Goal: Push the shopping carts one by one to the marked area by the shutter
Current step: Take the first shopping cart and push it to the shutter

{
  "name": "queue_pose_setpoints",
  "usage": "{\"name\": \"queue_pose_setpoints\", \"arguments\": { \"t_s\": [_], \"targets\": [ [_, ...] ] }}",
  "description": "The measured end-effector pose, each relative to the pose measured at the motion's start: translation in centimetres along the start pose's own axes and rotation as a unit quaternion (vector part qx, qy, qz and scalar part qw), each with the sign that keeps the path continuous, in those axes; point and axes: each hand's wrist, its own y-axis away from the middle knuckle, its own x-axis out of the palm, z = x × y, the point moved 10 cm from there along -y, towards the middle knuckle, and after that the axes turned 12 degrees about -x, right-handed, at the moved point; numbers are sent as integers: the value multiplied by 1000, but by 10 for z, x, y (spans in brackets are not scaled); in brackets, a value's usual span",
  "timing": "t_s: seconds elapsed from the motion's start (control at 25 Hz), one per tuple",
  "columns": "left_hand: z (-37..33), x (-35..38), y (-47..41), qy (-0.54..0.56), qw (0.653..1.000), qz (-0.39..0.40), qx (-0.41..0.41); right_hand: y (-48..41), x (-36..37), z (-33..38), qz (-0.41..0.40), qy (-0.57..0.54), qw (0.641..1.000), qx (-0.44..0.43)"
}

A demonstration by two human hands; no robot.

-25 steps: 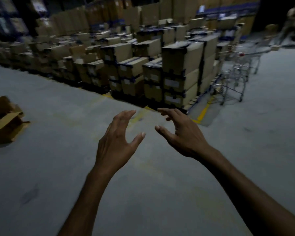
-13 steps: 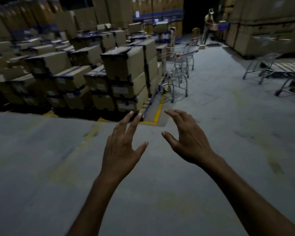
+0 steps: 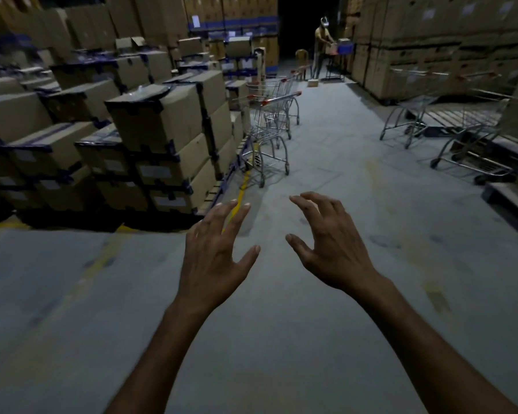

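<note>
A row of nested metal shopping carts (image 3: 268,130) with red handles stands ahead, along the right side of the stacked boxes. Two more carts (image 3: 413,115) (image 3: 476,150) stand at the right by a pallet. My left hand (image 3: 214,255) and my right hand (image 3: 329,246) are stretched out in front of me over the bare concrete floor, fingers spread and curled, holding nothing. Both hands are well short of the nearest cart. No shutter or marked area shows in this view.
Pallets of taped cardboard boxes (image 3: 156,135) fill the left side, edged by a yellow floor line (image 3: 243,186). Tall box stacks (image 3: 431,46) line the right wall. A person (image 3: 322,46) handles a box far down the aisle. A dark pallet (image 3: 509,201) lies at right.
My view has swung to the right and moved forward, bringing the cart row to the centre and nearer. The carts at right came into view. Both hands stay open in front.
</note>
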Motion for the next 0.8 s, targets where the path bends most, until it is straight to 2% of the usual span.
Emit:
{"name": "queue_pose_setpoints", "arguments": {
  "t_s": [0.24, 0.44, 0.8],
  "targets": [
    [-11, 77, -97, 40, 999, 19, 16, -41, 47, -91, 9, 5, 999, 44],
    [-3, 148, -199, 118, 992, 43, 4, -98, 95, -175, 34, 0, 995, 89],
    [-18, 260, -387, 132, 985, 96, 61, -214, 149, -322, -1, -35, 982, 183]
  ]
}}
